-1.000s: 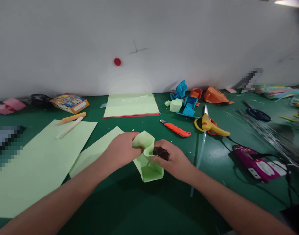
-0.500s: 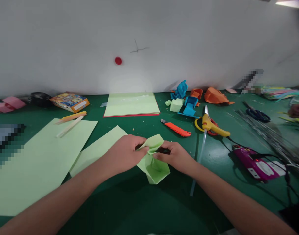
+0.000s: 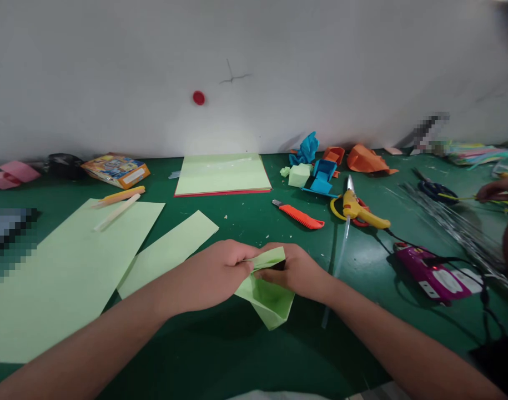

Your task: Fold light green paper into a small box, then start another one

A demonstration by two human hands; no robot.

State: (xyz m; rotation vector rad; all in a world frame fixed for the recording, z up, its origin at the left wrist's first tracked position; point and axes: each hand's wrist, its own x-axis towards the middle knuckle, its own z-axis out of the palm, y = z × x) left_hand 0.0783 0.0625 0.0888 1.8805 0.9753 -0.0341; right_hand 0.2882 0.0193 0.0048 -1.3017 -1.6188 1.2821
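Over the green table (image 3: 245,355), near its front edge, both hands meet on a folded piece of light green paper (image 3: 267,294). The left hand (image 3: 214,275) is closed, with its fingers pinching the upper left edge of the folded paper, and the right hand (image 3: 297,272) is curled around the upper right side, thumb on top. The paper's lower corner points down toward the person and appears to be just off the table. Just left of the hands lies a narrow green strip (image 3: 168,253), and beside that a large green sheet (image 3: 66,278) with a pale stick (image 3: 116,212) on its far edge. Farther back sits a pad of green paper (image 3: 222,175) against the wall. To the right are an orange box cutter (image 3: 299,215), a yellow glue gun (image 3: 362,214) and a purple device (image 3: 431,272) with a black cord. At the far right edge another person's hand (image 3: 497,190) holds thin yellow strips.
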